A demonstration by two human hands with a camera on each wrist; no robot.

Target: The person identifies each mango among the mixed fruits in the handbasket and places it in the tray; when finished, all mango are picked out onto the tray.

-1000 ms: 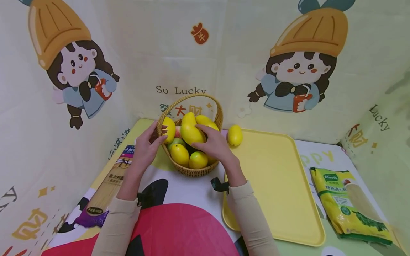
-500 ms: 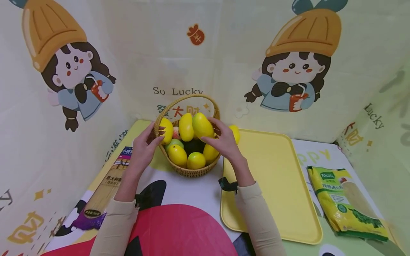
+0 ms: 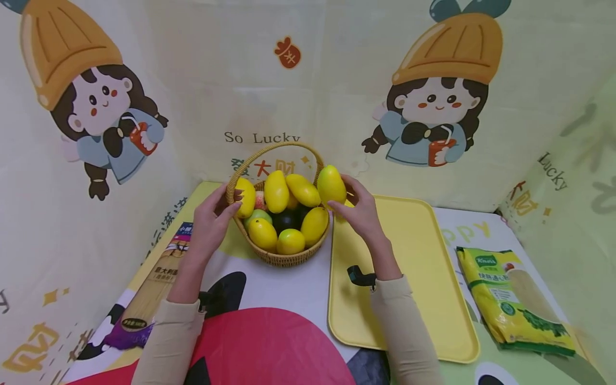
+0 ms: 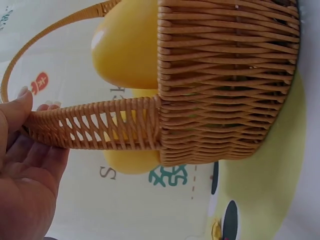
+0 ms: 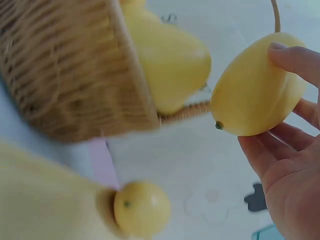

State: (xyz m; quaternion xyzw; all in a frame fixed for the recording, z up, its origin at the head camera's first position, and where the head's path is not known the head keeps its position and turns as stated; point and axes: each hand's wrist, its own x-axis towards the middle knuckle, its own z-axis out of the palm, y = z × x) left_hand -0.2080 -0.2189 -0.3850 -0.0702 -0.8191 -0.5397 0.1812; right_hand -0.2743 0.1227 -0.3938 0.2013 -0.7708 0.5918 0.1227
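My right hand (image 3: 358,208) holds a yellow mango (image 3: 331,185) just right of the wicker basket (image 3: 289,260), apart from the fruit inside. Thumb and fingers lie on opposite sides of this mango in the right wrist view. At the basket's left side, my left hand (image 3: 210,219) grips the woven handle (image 4: 90,124) between thumb and fingers. The basket stands upright, filled with several yellow fruits such as a mango (image 3: 276,191), plus a green fruit (image 3: 257,216), a dark fruit (image 3: 286,220) and a partly hidden reddish one (image 3: 260,200).
A yellow tray (image 3: 404,267) lies right of the basket. One yellow fruit (image 5: 142,209) sits at its far left corner, mostly behind my right hand in the head view. A spaghetti pack (image 3: 154,289) lies at left, a yellow-green Knorr bag (image 3: 515,302) at right.
My right hand has lifted the mango from among the basket's fruit and carried it right, past the rim. My left hand keeps its grip on the handle.
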